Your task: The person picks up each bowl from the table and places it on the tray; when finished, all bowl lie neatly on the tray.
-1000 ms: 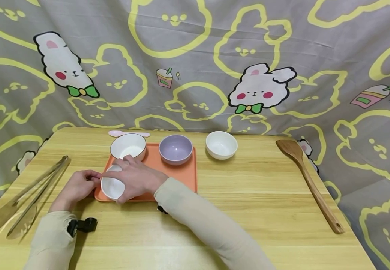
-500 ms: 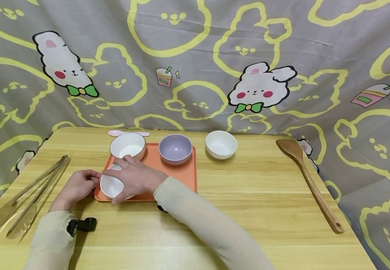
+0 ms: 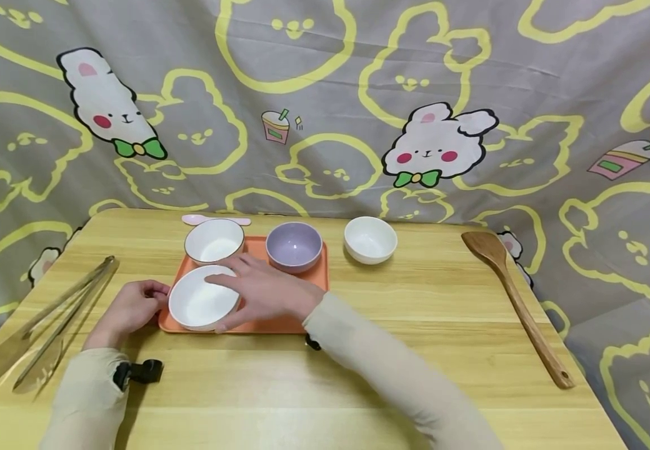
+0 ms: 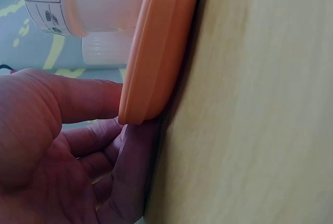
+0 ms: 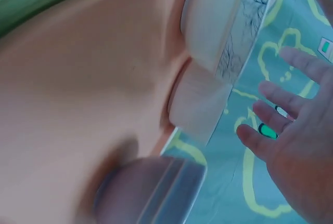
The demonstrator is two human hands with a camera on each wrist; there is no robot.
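An orange tray (image 3: 316,284) carries several bowls. At its left edge my left hand (image 3: 134,306) pinches the tray's rim; in the left wrist view the thumb (image 4: 93,99) lies on the top of the rim and fingers reach underneath. A white bowl (image 3: 201,303) sits in the tray's front left part, patterned outside in the right wrist view. Over that bowl's right side hovers my right hand (image 3: 269,287), its spread fingers (image 5: 281,99) apart from the bowl in the right wrist view. Behind stand a dark-rimmed white bowl (image 3: 214,240) and a purple bowl (image 3: 294,245).
Right of the tray stands another white bowl (image 3: 370,239). A pink spoon (image 3: 194,219) lies behind the tray. Metal tongs (image 3: 72,312) lie at the left, a wooden spatula (image 3: 519,306) at the right. A patterned curtain (image 3: 325,112) hangs behind the table (image 3: 415,362).
My right hand has let go of the front white bowl and drawn back to the right, baring more of it. The left hand stays at the tray's edge.
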